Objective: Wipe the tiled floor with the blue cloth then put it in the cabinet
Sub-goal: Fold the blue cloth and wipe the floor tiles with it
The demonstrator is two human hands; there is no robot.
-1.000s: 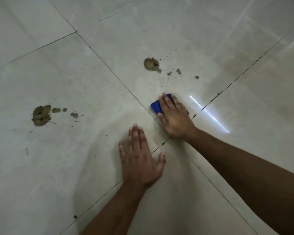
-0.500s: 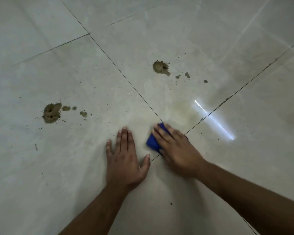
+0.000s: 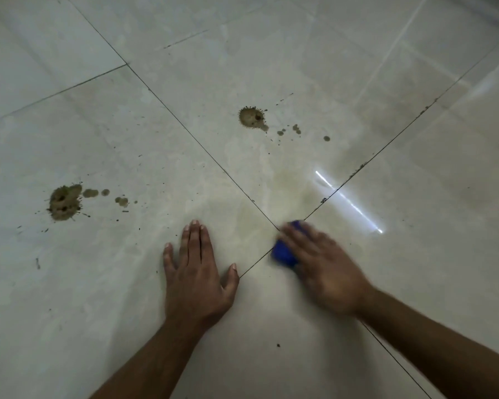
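Left of the tile-joint crossing [image 3: 277, 227], the large mud splat [image 3: 64, 202] sat untouched while the left hand [image 3: 198, 272] lay flat, fingers spread, holding nothing, braced on the tiled floor [image 3: 98, 298]. At the crossing, the right hand [image 3: 326, 269], motion-blurred, pressed down on the blue cloth [image 3: 283, 251], having slid back toward the person from half a second before. A second splat [image 3: 251, 118] beyond the crossing remained, so wiping looked far from finished.
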